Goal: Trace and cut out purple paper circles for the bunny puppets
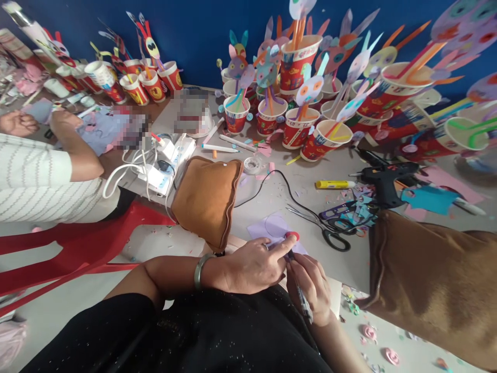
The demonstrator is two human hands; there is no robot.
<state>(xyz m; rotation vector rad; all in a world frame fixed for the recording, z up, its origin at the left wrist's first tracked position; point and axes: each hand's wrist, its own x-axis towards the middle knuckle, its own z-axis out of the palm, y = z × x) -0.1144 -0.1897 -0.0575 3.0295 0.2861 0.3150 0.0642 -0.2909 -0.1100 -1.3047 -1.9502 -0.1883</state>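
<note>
The right grip is grasping a slim pen low on its barrel, probably for close control, with the pen's upper end leaning back toward the body. The left grip is clasping nothing; its index finger is pressing a small red disc flat onto a sheet of purple paper, seemingly to stop the disc sliding beside the pen. The pen's tip is hiding among the fingers, so whether it is touching the paper cannot be told. A larger outlined circle is showing on the same sheet, which is lying near the front of the table. Black-handled scissors are resting just right of the sheet, within easy reach. Farther right, a black glue gun is lying on its side among paper scraps, a yellow marker near it. Two brown cushions are flanking the workspace. Toward the blue wall, red printed paper cups are holding paper animal faces upright, apparently serving as stands. At far left, a co-worker in a striped sleeve is leaning over the table.
</note>
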